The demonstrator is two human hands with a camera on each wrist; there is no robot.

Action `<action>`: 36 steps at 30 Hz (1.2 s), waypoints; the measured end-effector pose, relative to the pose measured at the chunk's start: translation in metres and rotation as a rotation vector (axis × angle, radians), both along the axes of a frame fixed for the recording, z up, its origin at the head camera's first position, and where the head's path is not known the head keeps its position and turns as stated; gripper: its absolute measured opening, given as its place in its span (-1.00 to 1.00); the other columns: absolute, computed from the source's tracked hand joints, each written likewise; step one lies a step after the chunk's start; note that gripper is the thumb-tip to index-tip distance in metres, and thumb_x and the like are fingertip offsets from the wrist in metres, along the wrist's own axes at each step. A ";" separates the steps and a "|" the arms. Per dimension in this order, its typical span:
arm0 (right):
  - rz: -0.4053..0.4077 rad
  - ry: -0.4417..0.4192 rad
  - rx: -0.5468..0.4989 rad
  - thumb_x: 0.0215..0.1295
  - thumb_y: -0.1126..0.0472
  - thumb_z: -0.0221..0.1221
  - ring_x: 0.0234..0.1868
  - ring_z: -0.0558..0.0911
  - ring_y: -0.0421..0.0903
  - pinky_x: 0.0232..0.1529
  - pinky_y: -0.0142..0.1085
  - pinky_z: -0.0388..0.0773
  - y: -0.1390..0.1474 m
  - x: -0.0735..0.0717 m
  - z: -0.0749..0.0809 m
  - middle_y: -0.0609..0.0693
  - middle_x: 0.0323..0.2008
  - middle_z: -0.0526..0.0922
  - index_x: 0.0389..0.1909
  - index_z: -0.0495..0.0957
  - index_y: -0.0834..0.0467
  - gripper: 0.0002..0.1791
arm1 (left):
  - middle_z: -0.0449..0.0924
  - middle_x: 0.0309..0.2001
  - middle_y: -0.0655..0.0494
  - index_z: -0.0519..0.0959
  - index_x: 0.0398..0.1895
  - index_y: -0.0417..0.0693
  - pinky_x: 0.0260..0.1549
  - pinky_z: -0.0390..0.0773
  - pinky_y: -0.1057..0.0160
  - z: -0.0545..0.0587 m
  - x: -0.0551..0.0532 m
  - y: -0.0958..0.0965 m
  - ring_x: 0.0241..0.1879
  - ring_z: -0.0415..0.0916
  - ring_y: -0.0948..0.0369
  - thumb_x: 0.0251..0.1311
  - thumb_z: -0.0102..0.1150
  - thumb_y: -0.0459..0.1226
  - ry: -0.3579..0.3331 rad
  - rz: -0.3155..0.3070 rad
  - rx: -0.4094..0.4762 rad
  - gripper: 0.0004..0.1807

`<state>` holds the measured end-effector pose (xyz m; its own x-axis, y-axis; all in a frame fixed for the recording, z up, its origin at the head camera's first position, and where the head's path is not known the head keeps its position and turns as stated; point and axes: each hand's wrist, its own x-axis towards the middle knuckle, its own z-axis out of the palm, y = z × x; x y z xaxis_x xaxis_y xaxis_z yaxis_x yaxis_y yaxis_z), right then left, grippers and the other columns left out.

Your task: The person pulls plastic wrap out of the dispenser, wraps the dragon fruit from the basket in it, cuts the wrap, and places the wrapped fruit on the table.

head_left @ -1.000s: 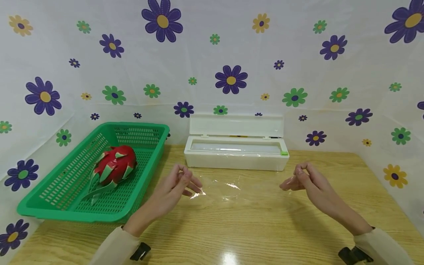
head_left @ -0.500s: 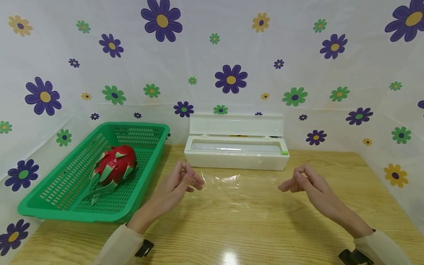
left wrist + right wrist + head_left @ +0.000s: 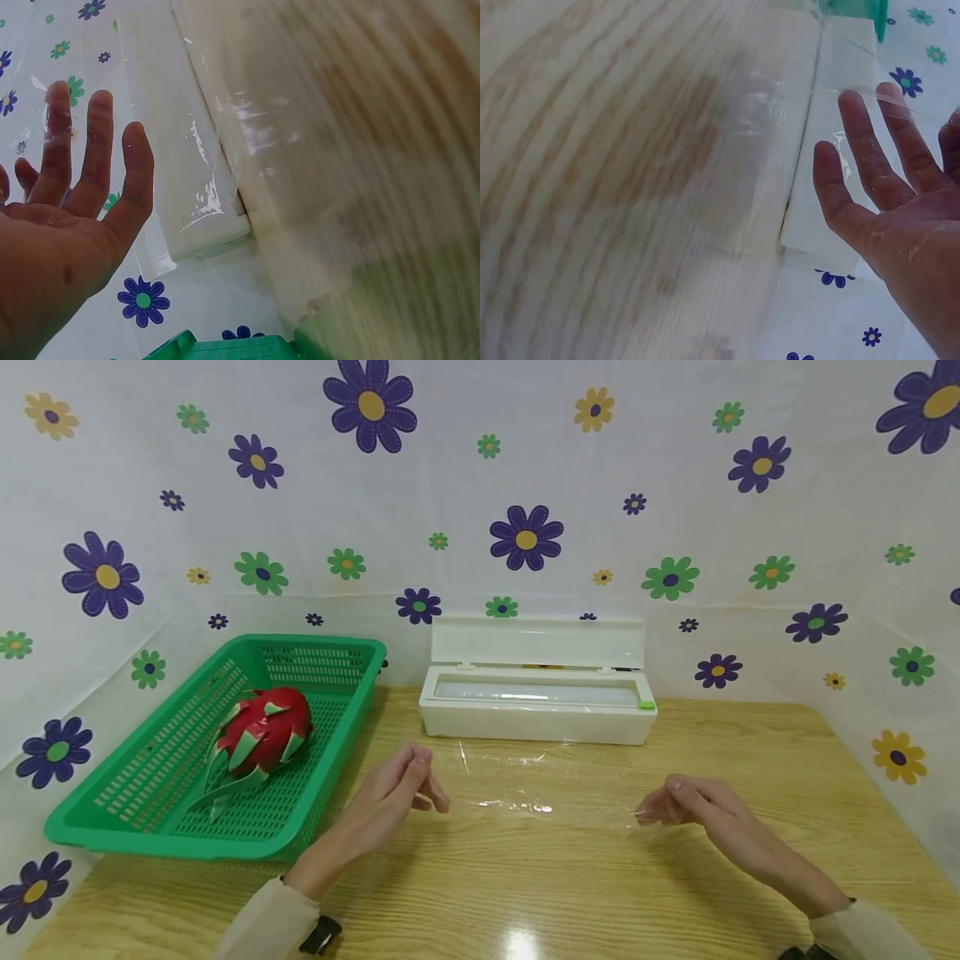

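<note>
A clear sheet of cling film (image 3: 517,807) spans between the two hands over the table, showing mostly as bright glints. My left hand (image 3: 393,789) pinches its left side between thumb and index finger. On the opposite side my right hand (image 3: 708,806) pinches it too, thumb against index finger. Both wrist views show the other fingers spread loosely, with film (image 3: 204,199) over or beside them. Behind the sheet, a white cling film box (image 3: 536,724) stands with its lid (image 3: 536,642) raised. The film roll (image 3: 536,693) lies inside, and a green slider (image 3: 646,705) sits at its right end.
At the left, a green plastic basket (image 3: 187,850) stands close to my left forearm. One red dragon fruit (image 3: 273,731) lies in it. A white flowered cloth (image 3: 450,485) rises behind the wooden table (image 3: 600,893) and at both sides.
The right hand has come down and nearer to me, and the left hand has shifted slightly. The film's glints have moved lower, away from the box. Both hands keep their pinch.
</note>
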<state>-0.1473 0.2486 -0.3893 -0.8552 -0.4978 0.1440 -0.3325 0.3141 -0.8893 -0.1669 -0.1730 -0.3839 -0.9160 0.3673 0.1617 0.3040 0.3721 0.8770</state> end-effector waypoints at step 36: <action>-0.030 0.500 0.737 0.03 -0.37 0.42 -0.07 0.63 -0.15 -0.25 -0.13 0.47 -0.028 0.025 -0.019 -0.15 0.04 0.61 -0.69 0.34 -0.27 -0.51 | 0.63 -0.25 0.39 0.64 -0.47 0.27 -0.12 0.52 0.32 -0.021 0.009 0.000 -0.21 0.53 0.39 0.13 0.48 -0.18 0.150 -0.345 -0.437 -0.83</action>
<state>-0.1222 0.2204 -0.4085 -0.7921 -0.5901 0.1560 -0.6103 0.7634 -0.2113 -0.1582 -0.1732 -0.4045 -0.7098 0.7029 0.0466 0.5816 0.5474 0.6017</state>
